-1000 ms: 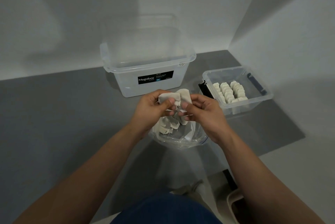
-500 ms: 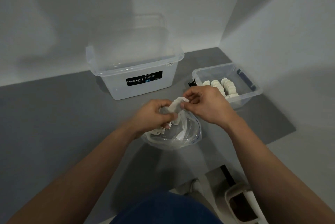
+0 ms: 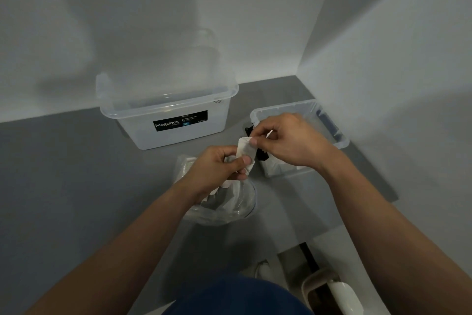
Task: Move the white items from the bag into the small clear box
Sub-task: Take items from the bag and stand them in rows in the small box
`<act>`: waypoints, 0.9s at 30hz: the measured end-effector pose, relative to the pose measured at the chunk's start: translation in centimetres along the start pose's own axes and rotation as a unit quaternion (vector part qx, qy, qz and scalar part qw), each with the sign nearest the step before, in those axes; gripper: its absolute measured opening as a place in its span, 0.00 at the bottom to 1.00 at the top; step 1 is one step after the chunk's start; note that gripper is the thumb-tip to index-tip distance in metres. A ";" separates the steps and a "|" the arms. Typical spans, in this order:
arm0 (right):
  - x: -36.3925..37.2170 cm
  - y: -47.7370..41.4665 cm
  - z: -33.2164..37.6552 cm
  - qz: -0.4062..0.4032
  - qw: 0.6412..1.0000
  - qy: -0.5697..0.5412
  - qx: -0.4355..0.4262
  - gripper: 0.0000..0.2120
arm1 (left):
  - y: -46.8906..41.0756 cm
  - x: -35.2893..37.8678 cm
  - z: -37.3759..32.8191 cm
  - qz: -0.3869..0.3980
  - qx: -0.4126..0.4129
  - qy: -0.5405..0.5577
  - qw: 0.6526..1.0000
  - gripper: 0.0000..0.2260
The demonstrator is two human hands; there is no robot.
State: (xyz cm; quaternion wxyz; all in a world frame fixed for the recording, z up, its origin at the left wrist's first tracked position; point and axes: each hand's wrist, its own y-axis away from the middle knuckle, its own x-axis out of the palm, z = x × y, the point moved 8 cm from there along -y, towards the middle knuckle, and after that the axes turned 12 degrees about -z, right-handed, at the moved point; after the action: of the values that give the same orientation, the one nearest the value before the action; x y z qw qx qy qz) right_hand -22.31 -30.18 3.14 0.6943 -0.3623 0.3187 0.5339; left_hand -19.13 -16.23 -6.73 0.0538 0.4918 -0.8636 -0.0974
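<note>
Overhead, my left hand point(image 3: 217, 169) grips a white item point(image 3: 244, 151) just above the bag point(image 3: 235, 210). My right hand point(image 3: 288, 141) pinches its top corner over the small clear box point(image 3: 337, 136), hiding the box's contents; the bag's contents are blurred.

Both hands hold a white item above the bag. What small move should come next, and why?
Probably the right hand should pull the white item free of the left hand and lower it into the small clear box. It pinches the item's top edge, the left hand grips its lower end, and the box lies just beyond.
</note>
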 end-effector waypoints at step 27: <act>1.1 -4.2 -13.2 0.144 0.988 0.047 0.007 0.06 | -5.0 3.0 -2.6 -0.164 0.042 -0.058 0.984 0.12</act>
State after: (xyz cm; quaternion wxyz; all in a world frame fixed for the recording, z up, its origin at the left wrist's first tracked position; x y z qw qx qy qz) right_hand -18.75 -41.39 -4.16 0.5971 -0.3320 0.4036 0.6086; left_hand -15.99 -21.62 -5.35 -0.0339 0.6219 -0.7763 -0.0967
